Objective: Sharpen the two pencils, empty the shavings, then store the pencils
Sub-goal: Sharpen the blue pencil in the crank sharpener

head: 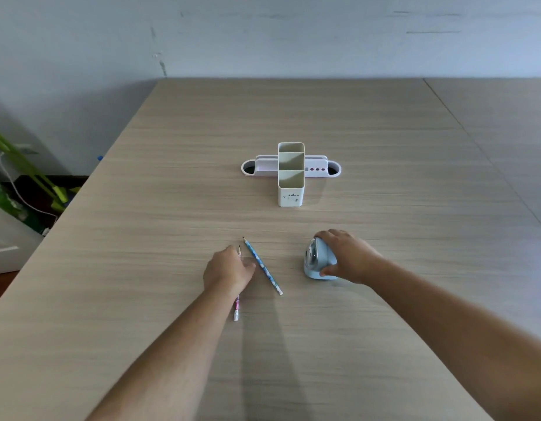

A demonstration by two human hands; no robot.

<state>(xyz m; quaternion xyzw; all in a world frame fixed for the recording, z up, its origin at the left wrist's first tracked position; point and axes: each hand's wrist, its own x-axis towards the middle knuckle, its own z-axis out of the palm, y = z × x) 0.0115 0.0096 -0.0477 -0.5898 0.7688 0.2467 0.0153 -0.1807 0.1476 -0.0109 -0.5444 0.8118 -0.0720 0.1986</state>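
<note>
Two pencils lie on the wooden table (172, 299). The blue patterned pencil (263, 266) rests free, tip pointing away, just right of my left hand (228, 271). My left hand covers the middle of the pink pencil (236, 308), fingers curled around it; its tip shows above the fingers and its eraser end below the wrist. My right hand (348, 256) grips the light blue pencil sharpener (317, 259) from the right side, with the sharpener standing on the table. Farther back stands a white pencil holder (291, 189) with three empty compartments.
The holder's low white base (323, 168) stretches left and right with round holes at both ends. The table's left edge runs diagonally; beyond it are green objects and a white cable (20, 189). A wall stands behind the table.
</note>
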